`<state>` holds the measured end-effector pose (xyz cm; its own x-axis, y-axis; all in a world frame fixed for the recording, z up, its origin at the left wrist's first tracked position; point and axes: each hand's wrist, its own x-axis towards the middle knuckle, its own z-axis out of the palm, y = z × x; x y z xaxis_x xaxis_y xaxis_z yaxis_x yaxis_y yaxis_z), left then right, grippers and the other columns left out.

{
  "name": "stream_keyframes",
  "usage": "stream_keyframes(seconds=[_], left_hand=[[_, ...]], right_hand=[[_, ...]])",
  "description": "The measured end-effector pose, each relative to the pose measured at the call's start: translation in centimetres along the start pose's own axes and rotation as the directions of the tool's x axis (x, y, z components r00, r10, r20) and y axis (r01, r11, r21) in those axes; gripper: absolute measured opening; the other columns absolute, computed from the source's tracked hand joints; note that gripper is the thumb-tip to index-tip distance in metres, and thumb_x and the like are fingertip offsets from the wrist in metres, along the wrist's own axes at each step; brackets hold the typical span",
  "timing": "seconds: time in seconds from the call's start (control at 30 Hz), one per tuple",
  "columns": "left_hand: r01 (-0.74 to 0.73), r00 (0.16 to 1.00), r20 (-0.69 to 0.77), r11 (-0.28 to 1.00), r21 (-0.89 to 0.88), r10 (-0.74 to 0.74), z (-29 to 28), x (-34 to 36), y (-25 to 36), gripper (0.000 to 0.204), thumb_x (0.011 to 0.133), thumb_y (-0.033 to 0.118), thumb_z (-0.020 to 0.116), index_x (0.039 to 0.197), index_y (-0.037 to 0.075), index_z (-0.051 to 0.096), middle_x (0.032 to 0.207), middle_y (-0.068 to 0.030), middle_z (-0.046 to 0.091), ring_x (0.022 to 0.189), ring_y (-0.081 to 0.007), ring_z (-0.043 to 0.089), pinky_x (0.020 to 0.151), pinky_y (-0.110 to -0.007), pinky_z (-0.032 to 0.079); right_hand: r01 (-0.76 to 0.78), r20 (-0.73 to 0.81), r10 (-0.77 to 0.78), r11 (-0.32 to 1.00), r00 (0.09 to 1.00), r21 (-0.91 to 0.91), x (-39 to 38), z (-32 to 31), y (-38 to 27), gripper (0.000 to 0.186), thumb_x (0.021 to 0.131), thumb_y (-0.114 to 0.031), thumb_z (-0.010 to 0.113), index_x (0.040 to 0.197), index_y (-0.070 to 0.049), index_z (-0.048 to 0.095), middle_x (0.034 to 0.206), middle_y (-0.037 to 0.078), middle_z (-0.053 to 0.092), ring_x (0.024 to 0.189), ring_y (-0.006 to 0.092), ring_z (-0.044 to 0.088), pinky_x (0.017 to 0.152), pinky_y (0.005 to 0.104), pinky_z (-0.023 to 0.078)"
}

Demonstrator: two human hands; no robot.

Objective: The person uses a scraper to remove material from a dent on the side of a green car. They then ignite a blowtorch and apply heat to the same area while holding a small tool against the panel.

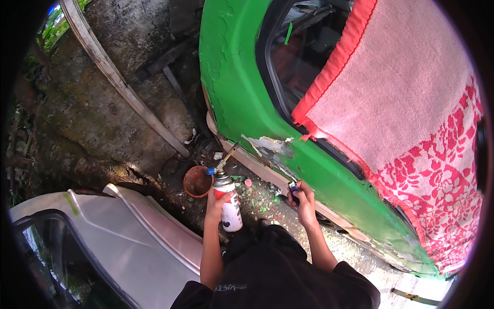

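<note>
1. In the head view, your left grip (214, 203) is closed around the upper part of a white and red gas canister (232, 215), which stands nearly upright, its base to the lower right, in front of your body.
2. A torch head (223, 165) with a blue knob (210, 171) sits on top of the canister; its brass-coloured nozzle (233, 150) slants up and to the right, toward the lower edge of the green car (231, 67).
3. Your right grip (305, 200) is curled shut about a small dark-blue lighter (294, 190) with a metal top, just beside the green car's lower side and apart from the canister.
4. On that car, the paint is broken away in a pale, ragged patch (271, 146), up and to the right of the nozzle.
5. A red and pink patterned cloth (391, 87) covers part of the car's windows and side.
6. Left of the canister, a reddish-brown pot (187, 181) stands on the ground (257, 198), which is strewn with green and pale flakes.
7. A silver car (123, 221) fills your lower left.
</note>
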<state>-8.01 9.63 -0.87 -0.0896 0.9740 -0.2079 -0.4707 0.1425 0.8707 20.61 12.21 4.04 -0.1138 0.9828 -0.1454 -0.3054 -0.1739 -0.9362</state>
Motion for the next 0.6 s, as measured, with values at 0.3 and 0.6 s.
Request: stream_keyframes(seconds=[0.3,0.6], left_hand=[[0.013,1.0,0.0,1.0,0.003,-0.013,-1.1,-0.2,0.3,0.032,0.081,0.016,0.073,0.104,0.001,0.058,0.082,-0.0129,0.067,0.063,-0.0241,0.069,0.058,-0.037,0.058],[0.076,0.992,0.101,0.997,-0.007,-0.075,-0.5,-0.2,1.1,0.038,0.08,0.012,0.076,0.111,0.001,0.056,0.087,-0.0119,0.067,0.066,-0.0232,0.069,0.059,-0.037,0.058]], right_hand=[[-0.002,-0.086,0.003,1.0,0.996,0.019,-0.6,0.3,0.9,0.008,0.088,-0.006,0.046,0.095,-0.004,0.048,0.069,0.003,0.05,0.058,0.0074,0.038,0.052,0.0242,0.029],[0.01,-0.07,-0.01,1.0,0.997,0.009,-0.6,1.1,0.8,0.007,0.088,-0.005,0.046,0.094,-0.004,0.049,0.068,0.002,0.049,0.058,0.0072,0.038,0.052,0.0246,0.029]])
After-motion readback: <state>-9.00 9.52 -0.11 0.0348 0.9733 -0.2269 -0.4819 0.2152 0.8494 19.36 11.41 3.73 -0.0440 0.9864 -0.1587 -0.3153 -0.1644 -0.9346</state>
